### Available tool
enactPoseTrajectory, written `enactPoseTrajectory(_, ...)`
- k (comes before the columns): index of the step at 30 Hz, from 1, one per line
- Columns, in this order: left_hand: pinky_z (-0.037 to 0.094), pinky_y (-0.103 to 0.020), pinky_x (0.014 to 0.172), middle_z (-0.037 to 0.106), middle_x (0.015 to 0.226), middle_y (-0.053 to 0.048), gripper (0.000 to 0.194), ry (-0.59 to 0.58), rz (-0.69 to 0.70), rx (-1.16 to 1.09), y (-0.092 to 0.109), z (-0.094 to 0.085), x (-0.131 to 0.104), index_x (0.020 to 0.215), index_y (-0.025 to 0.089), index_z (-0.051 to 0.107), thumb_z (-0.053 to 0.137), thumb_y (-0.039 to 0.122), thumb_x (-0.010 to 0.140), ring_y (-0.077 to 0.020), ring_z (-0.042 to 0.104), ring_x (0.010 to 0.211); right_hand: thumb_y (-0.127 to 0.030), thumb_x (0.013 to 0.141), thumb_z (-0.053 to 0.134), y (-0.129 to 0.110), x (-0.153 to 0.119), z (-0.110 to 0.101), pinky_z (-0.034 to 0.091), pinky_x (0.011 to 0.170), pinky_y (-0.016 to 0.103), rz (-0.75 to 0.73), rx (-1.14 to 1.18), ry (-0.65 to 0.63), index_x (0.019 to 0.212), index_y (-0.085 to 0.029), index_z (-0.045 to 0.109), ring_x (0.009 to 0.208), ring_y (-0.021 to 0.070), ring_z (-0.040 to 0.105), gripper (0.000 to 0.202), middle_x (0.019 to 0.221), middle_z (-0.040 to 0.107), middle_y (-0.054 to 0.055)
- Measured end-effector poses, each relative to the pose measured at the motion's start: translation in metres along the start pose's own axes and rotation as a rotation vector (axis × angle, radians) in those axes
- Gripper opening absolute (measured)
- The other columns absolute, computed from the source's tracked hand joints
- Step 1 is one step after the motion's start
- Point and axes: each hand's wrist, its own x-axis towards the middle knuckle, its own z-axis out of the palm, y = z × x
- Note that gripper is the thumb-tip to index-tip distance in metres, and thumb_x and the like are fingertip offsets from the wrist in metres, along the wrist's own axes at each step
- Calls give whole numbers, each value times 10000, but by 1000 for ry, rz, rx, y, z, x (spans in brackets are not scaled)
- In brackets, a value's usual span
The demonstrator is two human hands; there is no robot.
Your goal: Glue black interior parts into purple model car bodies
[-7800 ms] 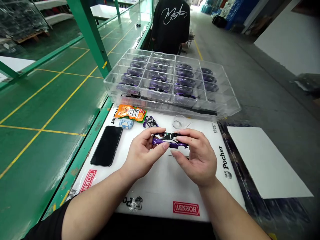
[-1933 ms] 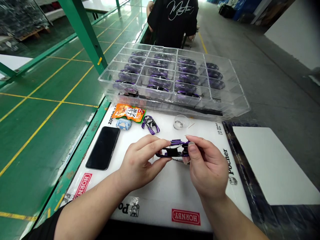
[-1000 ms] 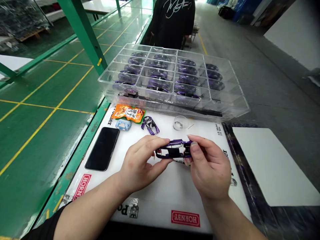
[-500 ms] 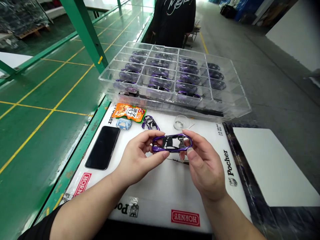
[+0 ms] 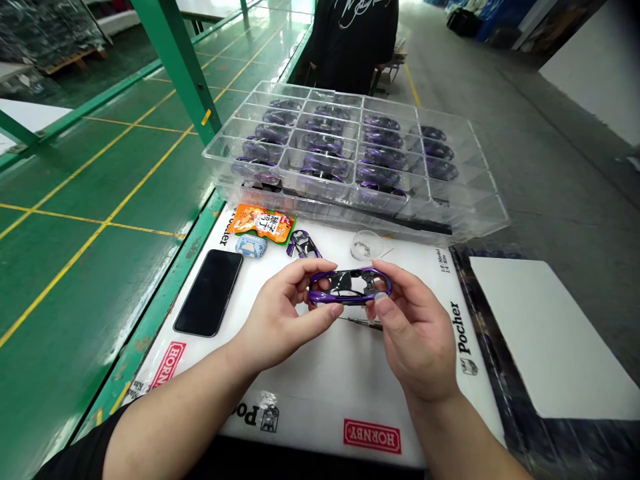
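Note:
Between my two hands is a purple and black model car body (image 5: 350,285) with open gaps in its shell. My left hand (image 5: 285,317) grips one end, thumb along the near side and fingers behind. At the other end my right hand (image 5: 417,330) pinches it between thumb and fingers. Beneath the held body, partly hidden by my right hand, a thin pointed tool (image 5: 361,323) lies on the white mat (image 5: 310,393). A second purple and black car body (image 5: 304,245) rests on the mat just beyond my left hand.
A clear compartment tray (image 5: 320,200) of purple car bodies spans the back. A phone (image 5: 209,293), an orange packet (image 5: 265,223), a blue patterned case (image 5: 251,247) and a small clear dish (image 5: 366,245) lie around. At right is a white board (image 5: 550,333). A person in black (image 5: 353,47) is beyond.
The whole view has shifted slightly, so things appear a little further right. Both hands keep their hold on the car body, which looks tilted slightly differently.

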Motion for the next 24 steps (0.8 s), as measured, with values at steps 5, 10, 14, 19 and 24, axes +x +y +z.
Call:
enactPoseTrajectory(5, 649, -352, 952, 803, 1207, -103, 452, -2, -3, -2, -1, 0, -1, 1390, 229, 773, 923, 230, 964, -243, 770, 1113, -392, 1092, 890, 1, -1, -2, 705, 961, 387, 6, -17, -5, 1514, -390, 818, 1020, 212, 766, 429, 1241, 811, 47)
enactPoseTrajectory(10, 644, -368, 963, 799, 1210, -103, 443, -2, -8, -4, -2, 0, -2, 1392, 236, 769, 915, 240, 974, -252, 763, 1118, -405, 1084, 890, 2, -1, -2, 716, 919, 406, 13, -37, 1, 1513, -360, 817, 1006, 232, 772, 437, 1227, 810, 66)
enactPoseTrajectory(14, 640, -369, 958, 801, 1224, -106, 438, -1, -5, -2, -3, 1, -2, 1392, 242, 770, 918, 262, 981, -259, 764, 1129, -400, 1086, 890, 3, -1, -2, 706, 933, 399, 2, -38, 2, 1508, -377, 821, 1017, 226, 768, 428, 1234, 814, 57)
enactPoseTrajectory(19, 647, -380, 947, 811, 1219, -113, 437, 8, 0, 6, -2, 1, -3, 1391, 239, 774, 920, 280, 981, -269, 773, 1117, -411, 1083, 896, 2, 0, -1, 699, 930, 414, 5, -28, 5, 1500, -378, 828, 1004, 229, 762, 423, 1229, 818, 55)
enactPoseTrajectory(24, 647, -383, 955, 825, 1228, -121, 476, -12, -72, -30, -1, 0, -1, 1401, 229, 781, 948, 294, 960, -267, 782, 1116, -396, 1093, 894, 1, 2, -2, 677, 917, 361, 2, -3, -2, 1488, -397, 836, 1006, 201, 755, 399, 1252, 824, 35)
